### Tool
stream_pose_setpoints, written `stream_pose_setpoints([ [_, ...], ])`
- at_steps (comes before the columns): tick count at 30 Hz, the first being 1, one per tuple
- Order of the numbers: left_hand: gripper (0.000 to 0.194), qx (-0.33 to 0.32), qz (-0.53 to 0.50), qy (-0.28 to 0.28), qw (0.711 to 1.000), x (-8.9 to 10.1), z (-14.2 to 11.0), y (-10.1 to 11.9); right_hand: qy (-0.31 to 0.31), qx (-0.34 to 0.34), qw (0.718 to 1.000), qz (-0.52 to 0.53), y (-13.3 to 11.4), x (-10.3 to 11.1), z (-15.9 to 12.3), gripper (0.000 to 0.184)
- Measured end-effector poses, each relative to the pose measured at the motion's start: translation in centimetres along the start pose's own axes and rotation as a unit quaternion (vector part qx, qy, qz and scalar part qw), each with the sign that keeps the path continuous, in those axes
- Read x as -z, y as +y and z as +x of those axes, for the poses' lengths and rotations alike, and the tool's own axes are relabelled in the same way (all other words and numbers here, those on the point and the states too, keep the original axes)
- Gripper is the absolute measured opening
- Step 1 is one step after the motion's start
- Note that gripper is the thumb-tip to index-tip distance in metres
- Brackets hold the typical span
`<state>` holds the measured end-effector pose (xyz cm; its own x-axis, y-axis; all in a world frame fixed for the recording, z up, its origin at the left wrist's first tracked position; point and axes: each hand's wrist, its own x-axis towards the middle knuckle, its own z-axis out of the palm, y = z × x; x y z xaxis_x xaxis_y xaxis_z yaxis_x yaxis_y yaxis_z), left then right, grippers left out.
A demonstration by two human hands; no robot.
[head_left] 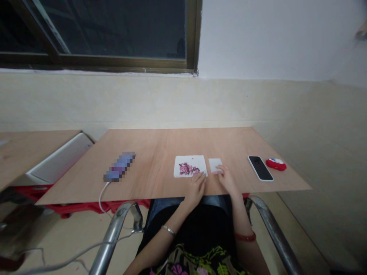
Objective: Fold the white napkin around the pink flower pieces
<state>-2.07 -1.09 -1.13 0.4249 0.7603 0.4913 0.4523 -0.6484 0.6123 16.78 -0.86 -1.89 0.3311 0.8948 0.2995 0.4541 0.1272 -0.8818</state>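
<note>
A white sheet [190, 159] lies on the wooden table [160, 145] with a pile of small pink and dark pieces [187, 169] on it. My left hand [195, 188] rests at the sheet's near edge, fingers curled toward the pile; whether they pinch a piece is too small to see. A small white card [214, 164] lies just right of the sheet. My right hand [225, 177] lies at that card's near right corner, fingers bent onto its edge.
A black phone [260, 168] and a red and white object [275, 164] lie at the table's right. A blurred-out device [119, 166] with a white cable sits at the left. A white box [60, 158] stands on a neighbouring table. Metal chair arms [114, 229] flank my lap.
</note>
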Motion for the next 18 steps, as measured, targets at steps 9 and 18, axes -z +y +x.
stream_pose_setpoints([
  [9,0.021,-0.044,0.028,-0.085,0.995,-4.2,5.8,0.8,-0.046,-0.054,0.997,0.016,4.0,0.2,1.4,0.027],
  [18,0.022,0.029,-0.016,-0.032,0.999,-5.3,6.4,-0.2,0.069,-0.012,0.997,-0.031,1.7,0.5,1.2,0.026],
])
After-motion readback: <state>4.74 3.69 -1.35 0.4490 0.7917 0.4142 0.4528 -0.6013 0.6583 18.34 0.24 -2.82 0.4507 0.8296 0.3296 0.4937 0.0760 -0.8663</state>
